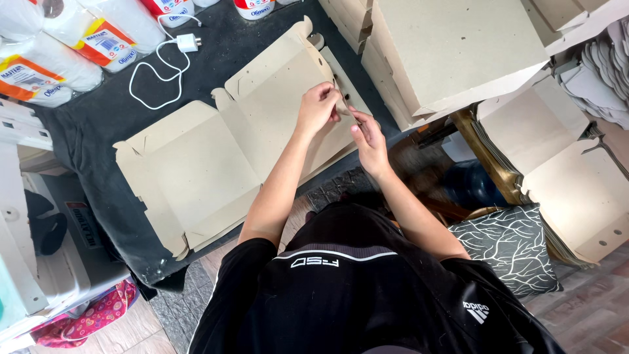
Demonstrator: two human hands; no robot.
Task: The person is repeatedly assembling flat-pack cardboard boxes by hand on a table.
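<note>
Both hands pinch one flap of the flat cardboard box blank (216, 151): left hand (319, 105) clenched above it, right hand (368, 139) gripping just below

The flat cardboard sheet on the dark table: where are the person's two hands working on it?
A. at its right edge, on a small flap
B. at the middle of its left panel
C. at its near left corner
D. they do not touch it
A: the left hand and the right hand meet on a small flap at the right edge of the flat cardboard sheet.
</note>
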